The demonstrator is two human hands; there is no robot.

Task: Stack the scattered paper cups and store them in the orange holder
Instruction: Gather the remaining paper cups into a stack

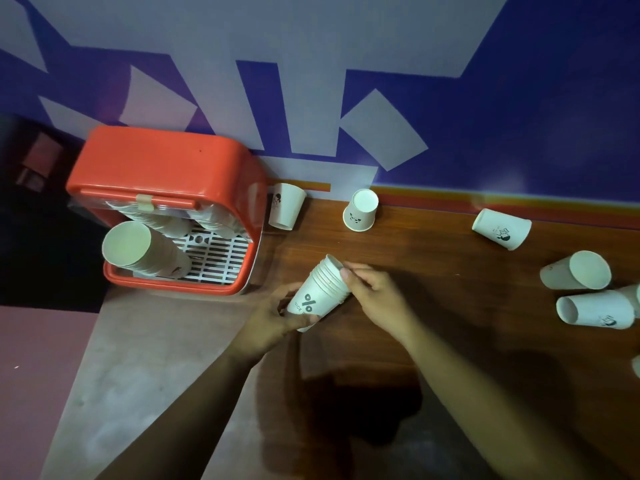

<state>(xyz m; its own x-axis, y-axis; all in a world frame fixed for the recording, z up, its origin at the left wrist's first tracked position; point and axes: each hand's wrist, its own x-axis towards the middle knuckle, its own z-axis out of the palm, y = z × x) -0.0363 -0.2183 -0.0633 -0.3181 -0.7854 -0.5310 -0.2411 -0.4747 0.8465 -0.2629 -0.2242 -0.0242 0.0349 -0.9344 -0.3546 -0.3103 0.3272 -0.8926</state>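
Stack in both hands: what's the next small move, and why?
Probably reach the right hand to the upside-down cup near the wall and nest it onto the stack. The left hand already steadies the stack, and loose cups remain on the table.

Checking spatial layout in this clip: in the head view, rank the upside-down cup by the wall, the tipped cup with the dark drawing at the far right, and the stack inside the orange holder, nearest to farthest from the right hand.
1. Upside-down cup: straight behind the right hand, near the wall.
2. Tipped cup: off to the right.
3. Stack in the holder: far left, inside the orange holder.
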